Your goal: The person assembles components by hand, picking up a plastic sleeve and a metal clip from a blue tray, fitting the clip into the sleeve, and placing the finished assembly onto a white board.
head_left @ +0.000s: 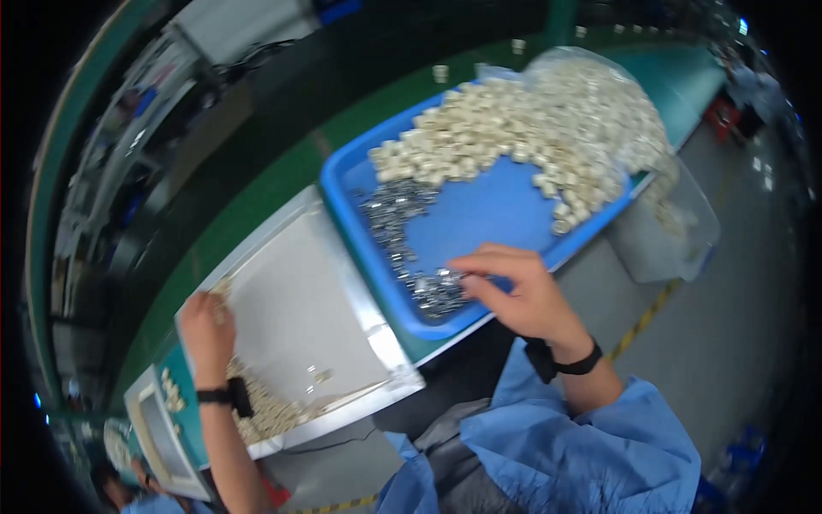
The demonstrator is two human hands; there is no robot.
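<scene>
My left hand (206, 327) is closed, fingers curled down, over the left side of a shallow white tray (291, 257) with a pale metal frame. Small cream-coloured pieces (270, 415) lie along that side and the near edge of the tray; whatever the fingers hold is blurred. Over the near left corner of a blue plastic bin (479, 210), my right hand (527, 295) bends thumb and fingers toward each other. Its fingertips are at a heap of small shiny metal parts (435, 291); what they pinch is too small to make out.
Cream-coloured blocks (462, 128) fill the bin's far side, beside a clear plastic bag (591, 103) full of similar pieces. A translucent container (672, 227) is right of the bin. Further left lies a smaller white frame (163, 428). Other people (753, 90) are at the far right and lower left.
</scene>
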